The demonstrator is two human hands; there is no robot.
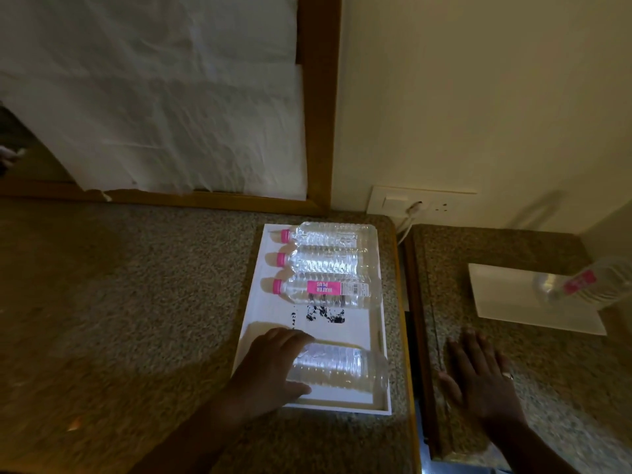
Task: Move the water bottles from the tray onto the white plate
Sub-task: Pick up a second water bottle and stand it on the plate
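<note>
A white tray (376, 401) lies on the granite counter. Three clear water bottles with pink caps lie side by side at its far end: the back bottle (328, 234), the middle bottle (325, 263) and a labelled bottle (328, 290). A fourth bottle (342, 369) lies at the tray's near end, and my left hand (270, 369) wraps around its cap end. My right hand (478, 374) rests flat with fingers spread on the right counter. A square white plate (506, 295) sits further right, with one bottle (581, 285) lying on its far right part.
A narrow gap (415, 371) with a wooden edge separates the two granite counters. A wall socket with a plugged white cable (412, 210) is behind the tray. A wooden-framed panel covered in white sheet (171, 114) stands at the back left.
</note>
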